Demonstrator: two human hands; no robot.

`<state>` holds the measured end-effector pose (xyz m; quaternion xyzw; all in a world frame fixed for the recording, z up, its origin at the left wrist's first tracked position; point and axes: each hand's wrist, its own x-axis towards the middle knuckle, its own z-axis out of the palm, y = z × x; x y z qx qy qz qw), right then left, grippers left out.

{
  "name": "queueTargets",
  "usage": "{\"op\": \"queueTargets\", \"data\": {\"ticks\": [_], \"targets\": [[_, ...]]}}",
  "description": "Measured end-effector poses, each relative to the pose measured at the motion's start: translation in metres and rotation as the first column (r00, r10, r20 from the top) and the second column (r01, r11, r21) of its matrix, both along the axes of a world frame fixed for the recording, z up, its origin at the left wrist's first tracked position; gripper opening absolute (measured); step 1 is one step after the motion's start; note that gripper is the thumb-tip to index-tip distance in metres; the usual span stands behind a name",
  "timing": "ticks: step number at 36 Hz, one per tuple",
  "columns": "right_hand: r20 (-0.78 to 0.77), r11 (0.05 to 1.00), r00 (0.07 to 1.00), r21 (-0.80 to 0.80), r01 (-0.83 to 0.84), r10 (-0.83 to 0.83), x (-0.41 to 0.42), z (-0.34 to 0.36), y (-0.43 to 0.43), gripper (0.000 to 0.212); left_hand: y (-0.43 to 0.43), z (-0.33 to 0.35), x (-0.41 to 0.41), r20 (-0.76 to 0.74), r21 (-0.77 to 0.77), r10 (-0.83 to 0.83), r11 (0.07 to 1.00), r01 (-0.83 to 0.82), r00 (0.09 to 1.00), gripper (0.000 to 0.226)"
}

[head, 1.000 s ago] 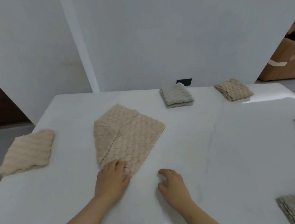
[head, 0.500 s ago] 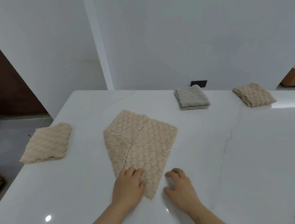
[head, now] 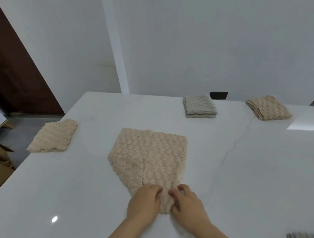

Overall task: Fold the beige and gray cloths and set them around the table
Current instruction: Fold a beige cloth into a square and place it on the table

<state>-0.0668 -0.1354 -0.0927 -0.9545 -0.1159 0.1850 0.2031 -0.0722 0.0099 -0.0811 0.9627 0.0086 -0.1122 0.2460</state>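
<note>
No writing shows on any cloth. From left to right, a folded beige cloth (head: pixel 53 136) lies at the worktop's (head: pixel 259 167) left edge, while the left hand (head: pixel 143 204) and right hand (head: pixel 187 204), apart half a second ago, now pinch the near corner of the half-folded beige cloth (head: pixel 149 157) between closed fingers (head: pixel 174 193). A gray cloth (head: pixel 199 106) and another beige cloth (head: pixel 268 110) sit folded along the far edge.

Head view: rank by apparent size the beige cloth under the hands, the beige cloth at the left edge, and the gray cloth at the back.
1. Beige cloth under the hands, nearest.
2. Left-edge beige cloth.
3. Gray cloth, farthest, so unsure.
</note>
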Motion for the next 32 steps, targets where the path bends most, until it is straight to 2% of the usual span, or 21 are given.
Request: {"op": "queueTargets", "data": {"ticks": [2,4,6,9,11,14,19,21,24,27,32], "targets": [[-0.008,1.0,1.0,0.0,0.001,-0.001,-0.001,0.0,-0.001,0.046,0.005,0.002,-0.001,0.149,0.071,0.062,0.995,-0.073,0.987,0.028],[-0.004,1.0,1.0,0.01,0.016,-0.016,-0.003,0.002,-0.002,0.063,0.014,0.001,-0.001,0.255,0.12,0.069,0.987,-0.103,0.964,0.02],[0.0,0.998,0.999,0.042,0.044,-0.044,-0.005,0.002,-0.002,0.065,0.017,0.003,0.001,0.193,0.192,0.066,0.976,-0.103,0.979,0.025],[0.003,0.996,0.997,0.053,0.074,-0.075,-0.005,0.004,-0.002,0.041,0.024,-0.002,0.004,0.026,0.226,0.07,0.971,-0.075,0.997,0.041],[-0.003,0.992,0.995,0.07,0.105,-0.105,-0.005,0.005,-0.001,0.03,0.025,-0.002,0.004,0.022,0.229,0.051,0.972,-0.055,0.998,0.042],[-0.042,0.979,0.985,0.114,0.171,-0.168,-0.005,0.009,0.0,0.026,0.027,-0.001,0.004,0.021,0.193,0.058,0.979,-0.061,0.998,0.034],[-0.081,0.951,0.963,0.156,0.266,-0.256,-0.002,0.012,-0.001,0.04,0.028,0.001,0.006,-0.008,0.16,0.132,0.979,-0.129,0.991,0.02],[-0.085,0.951,0.961,0.142,0.273,-0.263,0.0,0.011,-0.002,0.037,0.029,0.004,0.006,-0.011,0.105,0.196,0.975,-0.194,0.981,0.016],[-0.093,0.963,0.965,0.088,0.253,-0.245,0.001,0.008,-0.002,0.027,0.031,0.005,0.008,-0.009,0.019,0.263,0.965,-0.263,0.965,0.037],[-0.074,0.973,0.972,0.046,0.225,-0.222,0.0,0.008,-0.001,0.028,0.034,0.006,0.008,0.016,-0.046,0.281,0.959,-0.28,0.959,0.065],[-0.071,0.975,0.974,0.053,0.218,-0.214,0.002,0.008,-0.001,0.027,0.049,0.004,-0.002,0.073,0.007,0.328,0.944,-0.33,0.942,0.072]]}}
